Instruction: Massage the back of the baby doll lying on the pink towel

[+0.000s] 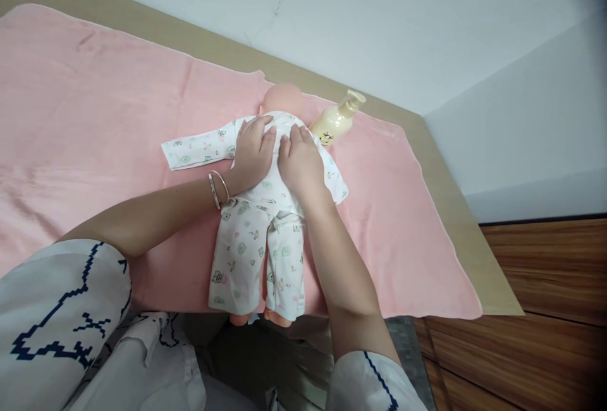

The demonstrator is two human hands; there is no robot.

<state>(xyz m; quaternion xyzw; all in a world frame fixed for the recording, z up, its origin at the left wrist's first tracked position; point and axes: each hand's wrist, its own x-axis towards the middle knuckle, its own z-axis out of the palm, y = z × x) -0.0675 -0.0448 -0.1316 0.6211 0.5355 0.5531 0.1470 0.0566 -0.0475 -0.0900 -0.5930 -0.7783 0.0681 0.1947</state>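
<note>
A baby doll (258, 227) in white printed pyjamas lies face down on a pink towel (95, 114), its bald head (282, 98) towards the wall and its feet at the near edge. My left hand (253, 150) lies flat on the doll's upper back, fingers stretched out, with thin bangles on the wrist. My right hand (300, 161) rests flat beside it on the same back, fingers together and pointing to the doll's head. Neither hand holds anything.
A pale yellow pump bottle (337, 121) lies on the towel just right of the doll's head. The towel covers a tan table (474, 234) against a white wall. Wooden flooring (545, 310) shows at the right.
</note>
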